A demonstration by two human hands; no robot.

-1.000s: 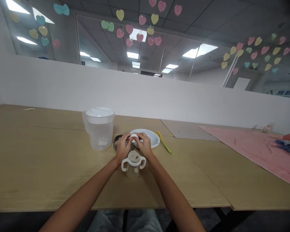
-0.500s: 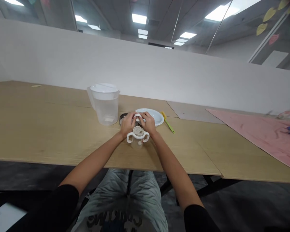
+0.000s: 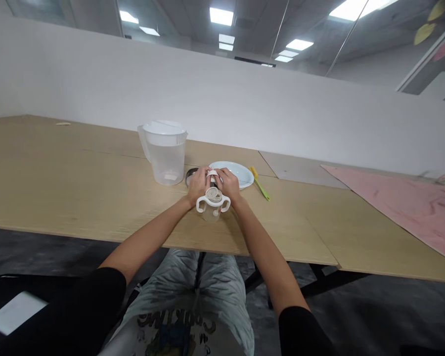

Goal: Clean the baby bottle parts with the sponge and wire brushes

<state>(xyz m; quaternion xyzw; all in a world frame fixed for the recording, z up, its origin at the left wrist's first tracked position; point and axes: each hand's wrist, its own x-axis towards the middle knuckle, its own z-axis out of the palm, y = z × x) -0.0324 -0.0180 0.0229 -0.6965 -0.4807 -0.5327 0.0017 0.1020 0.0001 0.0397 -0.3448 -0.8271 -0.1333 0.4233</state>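
The left hand and right hand were clamped on the white part, judged light, stiff and smooth; its opposite edges offered the surest hold.

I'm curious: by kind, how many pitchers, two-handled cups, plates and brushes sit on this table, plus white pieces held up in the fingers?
Pitcher: 1
Two-handled cup: 1
Plate: 1
Brush: 1
Held white piece: 1
Total: 5
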